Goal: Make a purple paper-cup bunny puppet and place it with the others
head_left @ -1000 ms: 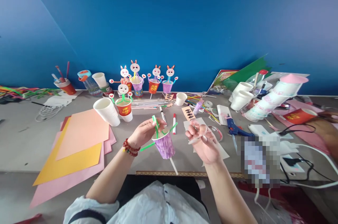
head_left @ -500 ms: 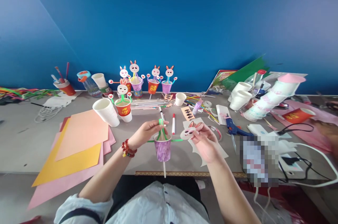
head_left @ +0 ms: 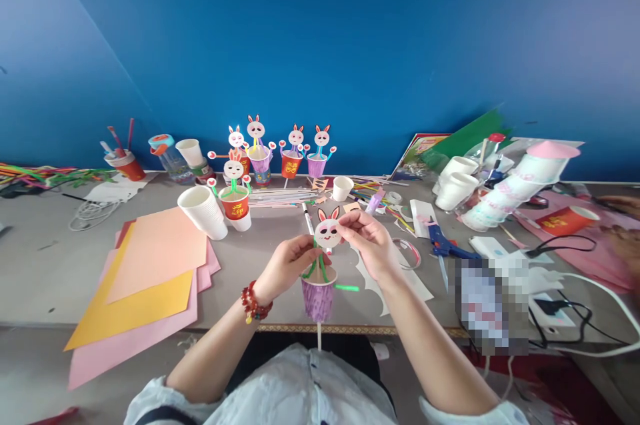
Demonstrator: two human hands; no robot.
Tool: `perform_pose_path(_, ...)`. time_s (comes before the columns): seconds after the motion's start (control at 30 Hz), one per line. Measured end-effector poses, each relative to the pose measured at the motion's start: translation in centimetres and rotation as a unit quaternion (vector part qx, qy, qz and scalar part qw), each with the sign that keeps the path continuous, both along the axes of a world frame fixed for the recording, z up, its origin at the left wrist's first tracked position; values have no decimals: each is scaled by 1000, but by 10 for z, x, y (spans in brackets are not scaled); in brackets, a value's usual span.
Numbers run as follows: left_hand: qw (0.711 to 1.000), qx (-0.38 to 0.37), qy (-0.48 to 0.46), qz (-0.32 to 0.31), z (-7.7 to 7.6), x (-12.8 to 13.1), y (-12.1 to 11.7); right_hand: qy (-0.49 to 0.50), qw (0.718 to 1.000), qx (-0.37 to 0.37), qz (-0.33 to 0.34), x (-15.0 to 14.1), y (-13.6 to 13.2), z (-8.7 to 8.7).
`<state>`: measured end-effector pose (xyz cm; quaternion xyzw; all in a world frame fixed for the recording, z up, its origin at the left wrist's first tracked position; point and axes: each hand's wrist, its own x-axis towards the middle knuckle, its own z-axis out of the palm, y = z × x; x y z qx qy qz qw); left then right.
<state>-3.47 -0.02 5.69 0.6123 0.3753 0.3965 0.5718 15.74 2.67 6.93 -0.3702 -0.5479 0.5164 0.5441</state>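
Observation:
Between thumb and fingers, my right hand [head_left: 369,241] pinches a round paper rabbit face [head_left: 326,233] with pink-lined ears, drawn eyes and a red mouth. The face is upright above a purple-coloured paper cup [head_left: 319,301]. My left hand [head_left: 293,263] is closed on green pipe cleaners [head_left: 321,268] that rise out of the cup, just under the face. Whether the face touches their tops is hard to tell. A green pipe cleaner arm [head_left: 347,288] sticks out at the cup's right. Below the cup a white stick [head_left: 319,337] reaches past the table edge.
Several finished rabbit cups [head_left: 291,162] stand along the back. Stacked white cups [head_left: 203,211] and coloured paper sheets [head_left: 160,251] are on the left. On the right lie a blue glue gun [head_left: 447,243], a cup tower [head_left: 520,185] and a power strip with cables [head_left: 550,311]. Another person's hand [head_left: 625,238] shows far right.
My right hand has brought the rabbit face left and up, over the cup. My left hand has slid lower on the pipe cleaners, and the cup has shifted slightly right and nearer to me.

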Motion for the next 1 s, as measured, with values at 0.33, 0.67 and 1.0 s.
perform_pose_path(0.33, 999, -31, -26, 18, 1, 5, -2, 293, 944, -121, 95, -2, 11, -4)
perform_pose_path(0.67, 999, 10, -34, 21, 11, 9, -10, 364, 905, -143, 168, -15, 2, -15)
perform_pose_path(1.0, 999, 18, -35, 29, 12, 13, -7, 204, 966, -100, 123, -12, 0, -12)
